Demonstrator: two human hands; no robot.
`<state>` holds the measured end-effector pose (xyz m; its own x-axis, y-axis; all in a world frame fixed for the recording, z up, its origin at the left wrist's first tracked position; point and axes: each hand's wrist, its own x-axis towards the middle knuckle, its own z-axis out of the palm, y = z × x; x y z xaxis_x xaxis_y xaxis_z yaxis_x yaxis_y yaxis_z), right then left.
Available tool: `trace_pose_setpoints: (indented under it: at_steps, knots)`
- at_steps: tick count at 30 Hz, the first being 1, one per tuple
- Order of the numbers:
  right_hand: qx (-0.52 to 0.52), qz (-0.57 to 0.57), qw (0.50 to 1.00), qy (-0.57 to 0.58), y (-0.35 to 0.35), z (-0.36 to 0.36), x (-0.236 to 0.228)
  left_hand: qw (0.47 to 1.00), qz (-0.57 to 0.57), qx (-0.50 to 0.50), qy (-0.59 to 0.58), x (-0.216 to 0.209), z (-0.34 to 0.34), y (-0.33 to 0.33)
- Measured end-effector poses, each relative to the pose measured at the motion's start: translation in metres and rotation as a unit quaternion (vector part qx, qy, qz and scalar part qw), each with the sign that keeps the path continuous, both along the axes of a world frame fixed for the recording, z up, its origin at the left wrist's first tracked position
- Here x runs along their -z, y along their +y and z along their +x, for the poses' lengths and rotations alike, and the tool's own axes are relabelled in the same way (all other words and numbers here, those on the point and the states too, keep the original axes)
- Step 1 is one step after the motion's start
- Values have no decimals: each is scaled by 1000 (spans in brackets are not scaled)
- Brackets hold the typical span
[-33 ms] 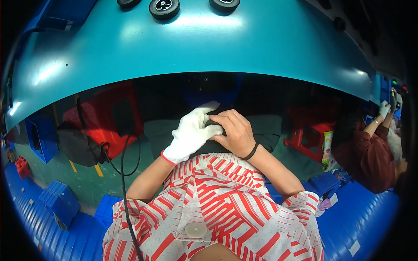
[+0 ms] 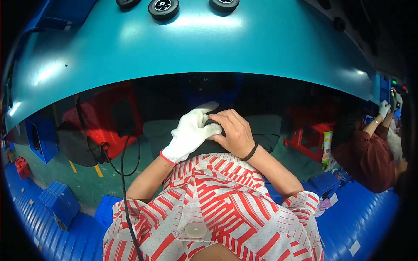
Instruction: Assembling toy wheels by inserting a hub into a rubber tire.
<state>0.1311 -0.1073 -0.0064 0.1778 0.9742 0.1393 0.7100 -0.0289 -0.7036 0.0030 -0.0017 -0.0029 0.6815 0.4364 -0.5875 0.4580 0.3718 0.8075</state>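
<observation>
My left hand (image 2: pixel 189 132), in a white glove with a red cuff edge, is closed on a small black rounded part (image 2: pixel 213 122) above my lap. Bare and with a black band at its wrist, my right hand (image 2: pixel 235 132) grips the same part from the other side. The fingers of both hands meet around it and cover most of it, so its exact kind does not show. Dark cloth lies under my hands. Beyond them, at the far side of the table, stand black wheels: one at the middle (image 2: pixel 163 8), one to its right (image 2: pixel 224 5) and one at the left (image 2: pixel 128 3).
A teal table (image 2: pixel 196 48) curves across in front of me. Red stools stand at the left (image 2: pixel 102 117) and right (image 2: pixel 307 137), with a black bag (image 2: pixel 78 145) by the left one. A black cable (image 2: pixel 124 187) hangs along my left side. Blue crates (image 2: pixel 60 202) and a co-worker (image 2: pixel 370 152) flank me.
</observation>
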Motion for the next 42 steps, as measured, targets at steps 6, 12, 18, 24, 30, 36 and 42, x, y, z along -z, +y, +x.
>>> trace_pose_setpoints:
  at_steps: [6, 12, 18, 24, 30, 36, 42]
  knots:
    - [33, -27, 995, 85, -5, 10, 1, 970, -172, -124, -120, 4, -6, -4]
    - [39, -71, 987, 137, -5, 6, -3, 962, -183, -167, -114, 2, -5, -9]
    - [44, -68, 993, 89, -1, 6, -6, 922, -292, -213, -135, 10, -2, -14]
    - [-31, -93, 985, 144, 5, 16, -9, 932, -267, -189, -155, 16, -8, -5]
    - [-14, -91, 988, 122, 0, 12, -6, 911, -300, -233, -158, 11, -9, -7]
    - [21, -30, 993, 115, 1, 2, 4, 908, -269, -270, -172, 9, -3, -20]
    - [28, 25, 997, 65, 3, -4, 6, 934, -196, -256, -158, 10, -3, -19]
